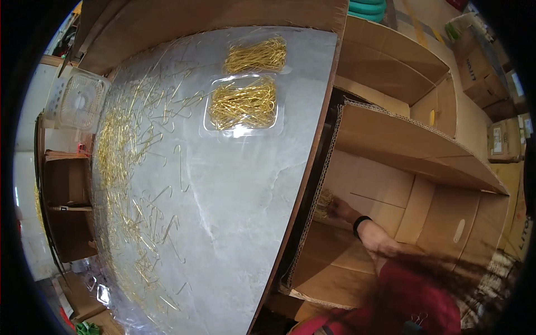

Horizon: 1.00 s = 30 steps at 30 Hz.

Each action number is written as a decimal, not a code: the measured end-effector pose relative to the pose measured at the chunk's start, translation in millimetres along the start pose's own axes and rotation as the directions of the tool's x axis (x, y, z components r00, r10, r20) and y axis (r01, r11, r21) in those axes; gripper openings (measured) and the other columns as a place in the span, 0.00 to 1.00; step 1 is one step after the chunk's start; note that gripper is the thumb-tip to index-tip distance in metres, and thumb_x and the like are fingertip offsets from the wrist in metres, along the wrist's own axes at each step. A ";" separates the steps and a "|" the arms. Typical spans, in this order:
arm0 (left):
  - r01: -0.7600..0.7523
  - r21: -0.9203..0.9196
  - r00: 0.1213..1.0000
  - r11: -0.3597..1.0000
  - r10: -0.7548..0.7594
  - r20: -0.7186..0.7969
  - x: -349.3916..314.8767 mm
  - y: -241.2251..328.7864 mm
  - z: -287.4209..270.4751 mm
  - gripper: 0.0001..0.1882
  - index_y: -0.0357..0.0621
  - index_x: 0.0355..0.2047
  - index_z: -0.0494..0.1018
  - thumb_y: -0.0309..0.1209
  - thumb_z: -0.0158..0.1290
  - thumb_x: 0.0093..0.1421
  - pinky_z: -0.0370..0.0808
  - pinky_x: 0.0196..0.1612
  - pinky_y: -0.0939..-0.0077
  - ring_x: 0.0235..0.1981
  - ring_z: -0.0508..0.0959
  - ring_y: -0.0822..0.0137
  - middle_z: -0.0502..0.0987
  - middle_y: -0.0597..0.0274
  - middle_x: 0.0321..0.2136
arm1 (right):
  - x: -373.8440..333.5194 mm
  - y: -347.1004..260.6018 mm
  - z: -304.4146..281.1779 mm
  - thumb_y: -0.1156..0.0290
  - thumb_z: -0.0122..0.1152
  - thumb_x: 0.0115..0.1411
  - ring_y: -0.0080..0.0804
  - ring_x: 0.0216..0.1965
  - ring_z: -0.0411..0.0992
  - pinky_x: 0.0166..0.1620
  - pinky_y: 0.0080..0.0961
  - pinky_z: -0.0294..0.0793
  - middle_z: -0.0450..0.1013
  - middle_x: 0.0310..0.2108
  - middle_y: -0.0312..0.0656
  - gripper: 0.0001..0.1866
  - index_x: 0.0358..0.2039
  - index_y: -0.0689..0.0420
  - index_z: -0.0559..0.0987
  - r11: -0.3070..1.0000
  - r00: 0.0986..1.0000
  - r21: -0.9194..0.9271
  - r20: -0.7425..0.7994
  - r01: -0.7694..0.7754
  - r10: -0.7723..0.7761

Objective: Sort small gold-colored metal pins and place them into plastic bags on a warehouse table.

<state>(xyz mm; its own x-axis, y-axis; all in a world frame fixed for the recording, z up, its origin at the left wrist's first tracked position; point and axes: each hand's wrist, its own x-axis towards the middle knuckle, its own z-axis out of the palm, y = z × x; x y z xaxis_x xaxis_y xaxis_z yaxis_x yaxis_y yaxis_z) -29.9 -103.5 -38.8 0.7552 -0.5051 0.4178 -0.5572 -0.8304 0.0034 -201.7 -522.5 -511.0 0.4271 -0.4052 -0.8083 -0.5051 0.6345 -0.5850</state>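
Note:
My right hand (341, 210), with a black band at the wrist, reaches down into an open cardboard box (385, 209) beside the table. Its fingers are closed at the edge of a bundle of gold wire hooks (322, 204) near the box's left wall; the fingertips are partly hidden. My left hand is out of sight. On the grey marbled tabletop (234, 184), a clear plastic tray (244, 133) holds a heap of gold wire hooks (244, 104). Just beyond it lies another pile of gold hooks (255, 54). Many loose hooks (117, 151) are scattered along the table's left side.
A second open cardboard box (391, 61) stands beyond the first. Closed cartons (477, 67) are stacked at the far right. A white plastic basket (84, 100) is at the table's left edge, and clear plastic packaging (120, 304) lies at the lower left.

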 end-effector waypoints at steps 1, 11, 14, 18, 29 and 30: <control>-0.005 -0.003 1.000 1.000 0.005 -0.005 -0.7 -1.0 0.3 0.34 0.27 0.54 0.75 0.51 0.45 0.70 0.70 0.60 0.46 0.54 0.74 0.36 0.75 0.33 0.53 | -0.6 -0.4 0.3 0.72 0.51 0.72 0.32 0.38 0.78 0.41 0.33 0.82 0.77 0.40 0.43 0.12 0.54 0.58 0.74 1.000 1.000 -0.014 0.012 -0.018 0.018; 0.026 0.019 1.000 0.999 -0.026 -0.016 7.4 15.4 -0.3 0.34 0.26 0.52 0.76 0.51 0.44 0.71 0.71 0.58 0.46 0.52 0.76 0.35 0.77 0.33 0.51 | -13.1 -9.9 11.8 0.74 0.50 0.71 0.36 0.38 0.76 0.40 0.36 0.79 0.76 0.41 0.46 0.12 0.53 0.62 0.73 0.983 0.999 -0.185 -0.035 0.014 -0.021; -0.181 0.027 0.982 0.983 0.182 -0.052 24.5 31.4 -0.6 0.33 0.26 0.53 0.76 0.51 0.44 0.71 0.71 0.58 0.46 0.52 0.76 0.35 0.77 0.33 0.52 | -9.9 -4.8 6.3 0.68 0.58 0.69 0.34 0.42 0.78 0.43 0.34 0.80 0.78 0.43 0.47 0.16 0.54 0.61 0.76 0.963 0.996 -0.268 -0.062 0.039 -0.057; -0.004 -0.033 0.998 0.999 0.002 -0.056 -0.7 2.0 4.3 0.30 0.28 0.53 0.76 0.47 0.48 0.69 0.71 0.59 0.46 0.53 0.76 0.35 0.76 0.33 0.53 | -33.7 -30.7 -14.4 0.66 0.61 0.67 0.28 0.34 0.79 0.35 0.28 0.80 0.79 0.37 0.44 0.15 0.49 0.61 0.78 0.934 0.995 -0.350 0.040 -0.067 0.087; 0.006 0.006 0.999 1.000 -0.006 -0.053 4.7 8.0 -1.7 0.27 0.31 0.53 0.77 0.44 0.53 0.66 0.71 0.59 0.46 0.52 0.76 0.37 0.77 0.36 0.52 | -301.1 -366.9 -32.1 0.64 0.62 0.69 0.21 0.24 0.75 0.25 0.18 0.75 0.77 0.30 0.37 0.12 0.43 0.61 0.80 0.685 0.700 0.153 -0.226 0.713 -0.678; -0.002 0.022 0.998 1.000 0.003 -0.062 3.2 7.8 -4.0 0.26 0.32 0.53 0.77 0.44 0.53 0.66 0.71 0.59 0.46 0.52 0.76 0.37 0.77 0.37 0.51 | -305.8 -394.1 -27.8 0.64 0.62 0.69 0.21 0.24 0.76 0.25 0.18 0.76 0.78 0.31 0.38 0.13 0.43 0.62 0.80 0.702 0.703 0.089 -0.196 0.707 -0.684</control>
<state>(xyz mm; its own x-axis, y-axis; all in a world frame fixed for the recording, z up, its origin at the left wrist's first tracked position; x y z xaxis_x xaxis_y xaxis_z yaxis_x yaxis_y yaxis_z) -33.2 -110.7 -33.8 0.7307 -0.4923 0.4730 -0.5508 -0.8344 -0.0175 -154.1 -667.0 -35.1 0.4988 -0.8476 -0.1812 0.0140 0.2169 -0.9761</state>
